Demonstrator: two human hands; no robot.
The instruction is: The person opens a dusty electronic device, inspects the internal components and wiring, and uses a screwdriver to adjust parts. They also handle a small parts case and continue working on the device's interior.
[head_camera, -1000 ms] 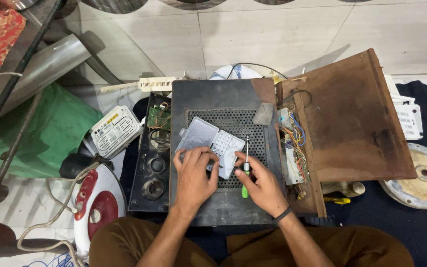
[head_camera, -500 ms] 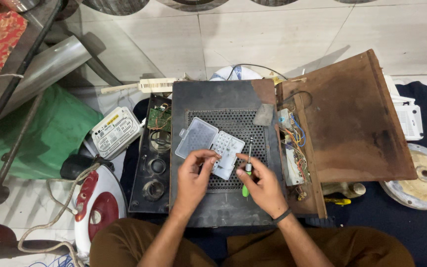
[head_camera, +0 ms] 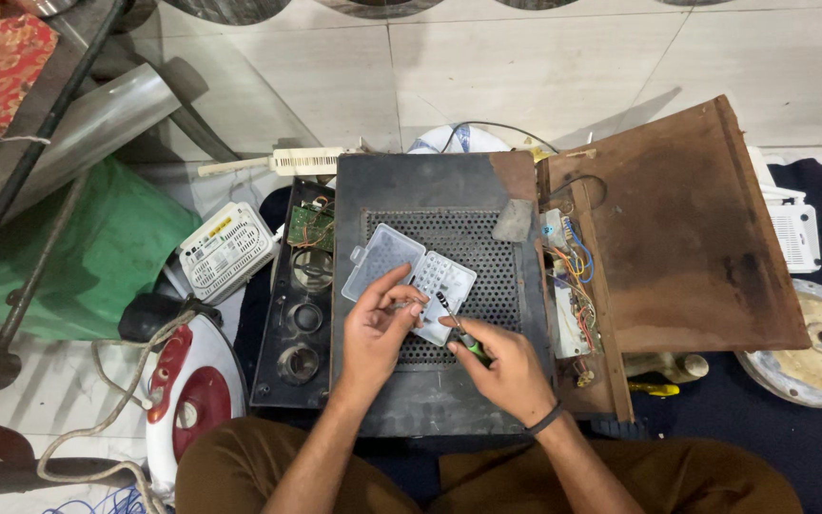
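Far left: white router (head_camera: 227, 249), red-white iron (head_camera: 187, 395) nearer. Left hand (head_camera: 378, 328) pinches something small at the open clear bit case (head_camera: 411, 278), which lies on the dark metal cabinet (head_camera: 430, 190). Right hand (head_camera: 506, 366) grips a green-handled screwdriver (head_camera: 463, 335), tip touching the case. Right: brown panel (head_camera: 687, 228).

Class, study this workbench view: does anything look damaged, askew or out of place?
Yes. The brown side panel is swung off the dark cabinet, baring loose coloured wires. Its surface looks stained and worn. The left hand and right hand work over an open clear bit case.
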